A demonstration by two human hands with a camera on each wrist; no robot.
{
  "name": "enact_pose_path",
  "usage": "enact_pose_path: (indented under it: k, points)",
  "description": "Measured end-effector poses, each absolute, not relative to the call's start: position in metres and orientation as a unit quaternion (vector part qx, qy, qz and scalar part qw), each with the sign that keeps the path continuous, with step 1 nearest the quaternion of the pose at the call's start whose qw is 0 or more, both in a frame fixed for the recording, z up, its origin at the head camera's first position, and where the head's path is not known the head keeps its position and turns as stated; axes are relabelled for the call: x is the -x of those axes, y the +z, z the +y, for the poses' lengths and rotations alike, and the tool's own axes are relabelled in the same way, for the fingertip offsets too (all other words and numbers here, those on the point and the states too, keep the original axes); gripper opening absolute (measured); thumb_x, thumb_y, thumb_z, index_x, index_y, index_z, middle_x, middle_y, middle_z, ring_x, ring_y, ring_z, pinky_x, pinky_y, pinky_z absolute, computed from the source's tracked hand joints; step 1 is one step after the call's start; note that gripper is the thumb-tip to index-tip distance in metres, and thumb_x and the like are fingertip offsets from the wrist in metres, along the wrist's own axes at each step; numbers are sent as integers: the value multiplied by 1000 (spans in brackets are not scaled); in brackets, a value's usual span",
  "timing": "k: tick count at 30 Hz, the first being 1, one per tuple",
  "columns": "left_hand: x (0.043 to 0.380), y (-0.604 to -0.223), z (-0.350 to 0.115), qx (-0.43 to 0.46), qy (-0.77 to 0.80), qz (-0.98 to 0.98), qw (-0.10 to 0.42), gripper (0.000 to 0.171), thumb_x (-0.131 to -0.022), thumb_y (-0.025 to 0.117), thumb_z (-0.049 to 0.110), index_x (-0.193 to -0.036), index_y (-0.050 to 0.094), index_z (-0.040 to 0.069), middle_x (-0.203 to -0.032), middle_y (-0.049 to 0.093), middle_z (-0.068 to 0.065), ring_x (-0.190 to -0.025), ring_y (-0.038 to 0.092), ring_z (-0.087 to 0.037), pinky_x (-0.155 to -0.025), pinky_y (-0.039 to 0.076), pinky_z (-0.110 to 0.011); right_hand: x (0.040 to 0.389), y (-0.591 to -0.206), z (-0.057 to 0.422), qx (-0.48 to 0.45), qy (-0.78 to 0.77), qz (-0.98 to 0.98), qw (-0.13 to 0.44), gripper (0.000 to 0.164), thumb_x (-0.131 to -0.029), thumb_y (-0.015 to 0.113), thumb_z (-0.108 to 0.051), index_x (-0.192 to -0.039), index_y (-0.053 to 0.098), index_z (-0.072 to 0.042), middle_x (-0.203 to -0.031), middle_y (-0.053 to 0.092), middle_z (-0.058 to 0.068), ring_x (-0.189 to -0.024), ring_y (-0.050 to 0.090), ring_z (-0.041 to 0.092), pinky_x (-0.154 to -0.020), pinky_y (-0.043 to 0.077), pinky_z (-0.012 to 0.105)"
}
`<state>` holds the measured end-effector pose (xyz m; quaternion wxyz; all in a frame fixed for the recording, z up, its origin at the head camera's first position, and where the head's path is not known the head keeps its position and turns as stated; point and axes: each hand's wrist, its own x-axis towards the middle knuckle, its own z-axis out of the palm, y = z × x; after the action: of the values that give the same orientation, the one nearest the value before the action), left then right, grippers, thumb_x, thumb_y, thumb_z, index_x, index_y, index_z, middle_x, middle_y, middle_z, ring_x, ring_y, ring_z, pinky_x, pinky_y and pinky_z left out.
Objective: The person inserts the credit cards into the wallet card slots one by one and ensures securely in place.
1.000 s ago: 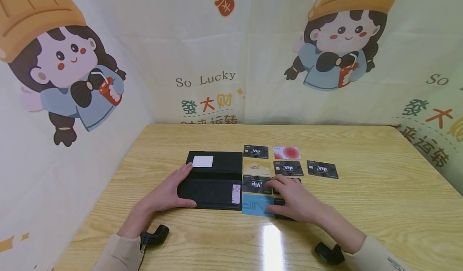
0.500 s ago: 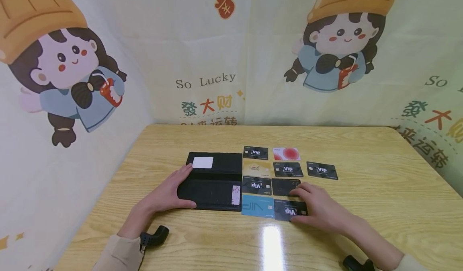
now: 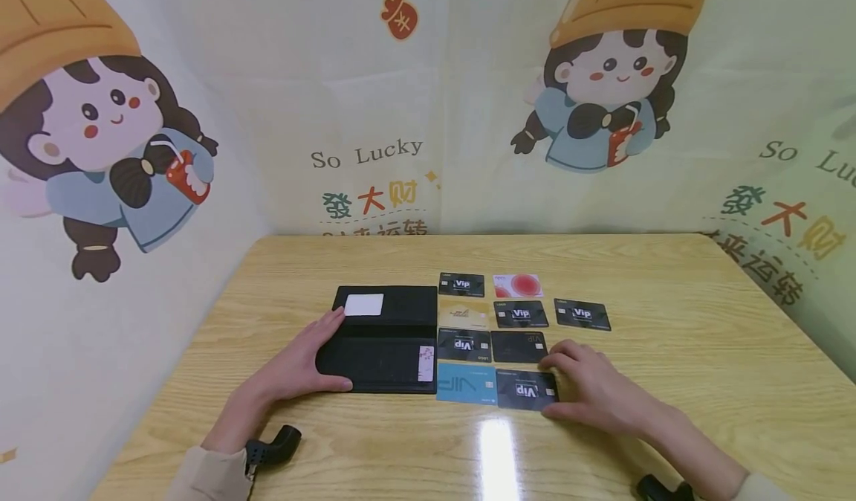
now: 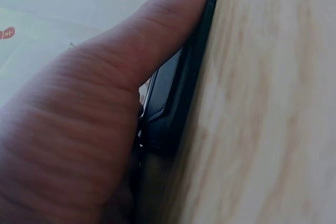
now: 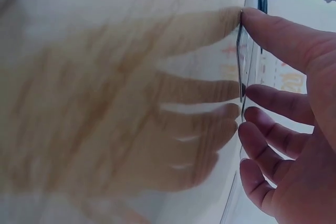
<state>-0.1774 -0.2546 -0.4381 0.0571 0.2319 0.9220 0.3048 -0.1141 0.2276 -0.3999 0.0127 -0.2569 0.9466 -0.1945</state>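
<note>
Nine cards (image 3: pixel 521 314) lie flat on the tabletop (image 3: pixel 669 360), to the right of an open black wallet (image 3: pixel 381 360): eight in two columns, and a lone Vip card (image 3: pixel 582 314) set off farther right. The left hand (image 3: pixel 297 367) is spread at the wallet's left side, thumb at its near edge, fingers toward the white card (image 3: pixel 364 305) on the far panel; it steadies rather than grips, by the look of it. The right hand (image 3: pixel 591 388) has thumb and forefinger parted and loosely bent at the right end of the near-right black card (image 3: pixel 527 390), which lies beside the blue card (image 3: pixel 467 383); the fingertips seem to touch its edge, but whether they squeeze it I cannot tell.

Such cards should be light, stiff and smooth, apt to skate over the glossy wood and hard to pick up from the face. Best to take one by opposite edges, or slide it and tip up a corner. The wallet looks softer and pliable, likely to shift or flex under a push, so a hand pressed on its edge suits it.
</note>
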Motion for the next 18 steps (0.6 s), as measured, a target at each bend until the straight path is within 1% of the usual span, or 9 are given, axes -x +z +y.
enact_pose_path:
  k: [7,12,15,18]
  points:
    - [176,-438,-255,-229,304,923,57,118,-73,84,60,-161,25,8,-166,21,-10,-150,16,-40,-117,17,-62,116,-399,225,249,-207,945,37,45,-77,87,-44,-106,67,-16,-118,59,6,-100,56,26,-92,50,56]
    - [175,-438,-255,-231,305,922,58,118,-74,84,59,-161,24,7,-166,21,-10,-150,16,-40,-117,15,-61,117,-401,224,247,-212,944,46,48,-76,88,-43,-106,65,-13,-112,57,2,-96,53,20,-90,51,50]
    - [175,-438,-254,-232,306,921,58,117,-74,85,57,-161,24,7,-166,21,-10,-151,15,-39,-117,15,-61,116,-403,224,253,-214,943,37,50,-76,88,-41,-108,63,-11,-109,57,0,-94,53,17,-88,53,47]
    - [175,-438,-254,-233,305,922,54,117,-74,84,57,-161,25,6,-166,21,-11,-150,16,-41,-117,16,-63,115,-403,225,254,-214,943,31,49,-78,87,-39,-111,62,-12,-107,57,-3,-92,52,14,-86,54,42]
